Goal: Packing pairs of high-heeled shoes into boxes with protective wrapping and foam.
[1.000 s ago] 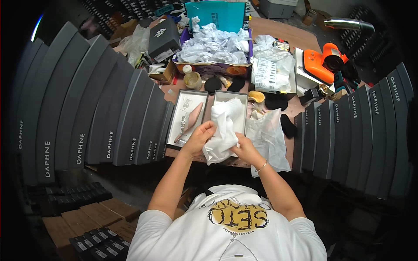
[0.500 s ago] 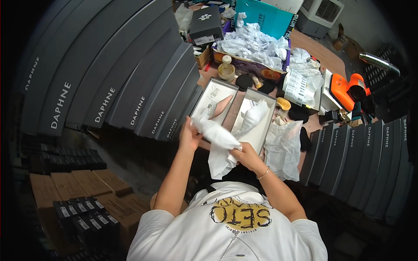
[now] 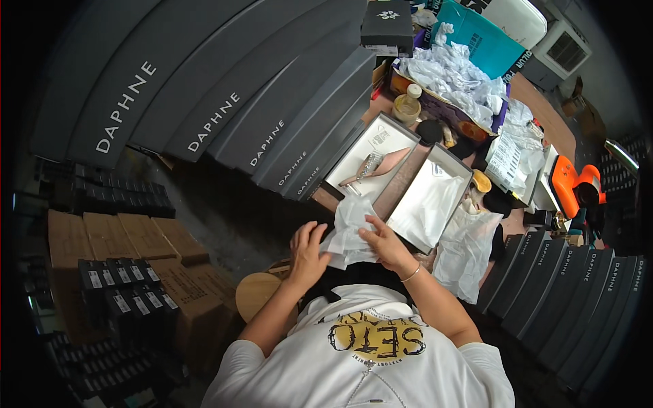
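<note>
A crumpled sheet of white tissue paper (image 3: 352, 228) is between my hands, close to my body. My left hand (image 3: 309, 253) has its fingers bent and the thumb on the paper's left corner. On the other side, my right hand (image 3: 389, 246) pinches the sheet between thumb and fingers. Just beyond, a pinkish pointed shoe (image 3: 393, 163) with a sparkling strap lies in the open grey shoebox (image 3: 332, 175). White paper (image 3: 427, 204) covers the bottom of the second open box part (image 3: 464, 178) to its right; I cannot tell what is under it.
Stacked dark grey shoeboxes (image 3: 224, 115) rise at the left, with more shoeboxes (image 3: 544, 279) at the right. A bin of crumpled paper (image 3: 456, 75), a bottle (image 3: 407, 105) and an orange tool (image 3: 568, 187) stand beyond. Another loose sheet (image 3: 469, 251) lies right of the boxes.
The long white bundle between my hands is gone from there; a looser sheet is held nearer my body. Paper in the right box part looks flatter. The view has shifted left.
</note>
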Motion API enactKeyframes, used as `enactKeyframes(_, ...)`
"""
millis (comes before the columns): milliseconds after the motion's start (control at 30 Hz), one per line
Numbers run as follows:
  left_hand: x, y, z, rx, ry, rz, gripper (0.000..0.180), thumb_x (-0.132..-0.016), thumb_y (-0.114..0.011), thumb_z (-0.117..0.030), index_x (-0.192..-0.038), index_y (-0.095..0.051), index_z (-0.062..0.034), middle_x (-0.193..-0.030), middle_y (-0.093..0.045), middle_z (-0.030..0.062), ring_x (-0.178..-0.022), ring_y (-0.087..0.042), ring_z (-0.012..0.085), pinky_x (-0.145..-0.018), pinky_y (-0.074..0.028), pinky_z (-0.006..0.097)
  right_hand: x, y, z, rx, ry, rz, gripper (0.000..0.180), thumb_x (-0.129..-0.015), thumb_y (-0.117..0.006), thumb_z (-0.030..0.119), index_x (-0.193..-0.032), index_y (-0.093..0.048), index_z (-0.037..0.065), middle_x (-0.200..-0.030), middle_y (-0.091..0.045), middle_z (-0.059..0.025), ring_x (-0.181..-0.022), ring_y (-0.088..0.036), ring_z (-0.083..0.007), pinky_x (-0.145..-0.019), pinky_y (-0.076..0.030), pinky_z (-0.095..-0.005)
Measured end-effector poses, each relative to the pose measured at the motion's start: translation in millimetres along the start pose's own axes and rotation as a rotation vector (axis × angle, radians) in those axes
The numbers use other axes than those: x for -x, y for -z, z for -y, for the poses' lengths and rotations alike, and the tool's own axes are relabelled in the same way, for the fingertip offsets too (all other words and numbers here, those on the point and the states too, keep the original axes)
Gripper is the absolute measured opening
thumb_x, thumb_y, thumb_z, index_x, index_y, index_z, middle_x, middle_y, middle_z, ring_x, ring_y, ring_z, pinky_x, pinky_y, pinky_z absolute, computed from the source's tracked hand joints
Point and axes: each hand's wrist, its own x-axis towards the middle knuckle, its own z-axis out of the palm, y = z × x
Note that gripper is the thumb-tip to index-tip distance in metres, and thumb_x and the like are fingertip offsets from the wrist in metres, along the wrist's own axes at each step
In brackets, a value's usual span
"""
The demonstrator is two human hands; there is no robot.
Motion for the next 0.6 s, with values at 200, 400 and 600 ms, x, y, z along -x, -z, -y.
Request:
enactKeyframes(200,20.0,-6.9,36.2,0.415,0.167,-0.045,0.032,-0.077,-0.052,0.002,-0.108,-0.062,-0.0015,-0.096,-0.063,0.0173,-0.087,-0.062,0.0363,-0.077,-0.050,0.039,-29.3,-11.9,26.4,0.735,0.302,0.020,0.050,-0.088,-0.064,0.024,-0.129,-0.047,0.000,-0.089,-0.063,-0.0183,-0.076,-0.062,-0.0243,-0.071,-0.049,-0.0362)
enactKeyframes(400,35.7,18.7,76.4,0.227,0.232,0.119,0.019,-0.081,-0.059,-0.006,-0.097,-0.066,0.0006,-0.091,-0.063,0.0169,-0.084,-0.063,0.0340,-0.074,-0.050,0.037,-147.7,17.4,57.3,1.667,0.340,-0.237,0.035,-0.084,-0.057,0.014,-0.118,-0.056,0.008,-0.112,-0.059,-0.0147,-0.095,-0.064,-0.0319,-0.074,-0.053,-0.0383)
enactKeyframes(600,34.5,23.2,100.0,0.253,0.316,0.165,0.021,-0.084,-0.058,-0.013,-0.097,-0.066,0.0018,-0.092,-0.065,0.0192,-0.086,-0.064,0.0352,-0.074,-0.050,0.039,-162.9,38.5,46.1,1.971,0.469,0.038,0.028,-0.084,-0.054,0.017,-0.110,-0.062,0.012,-0.108,-0.060,-0.0081,-0.084,-0.066,-0.0300,-0.074,-0.053,-0.0387)
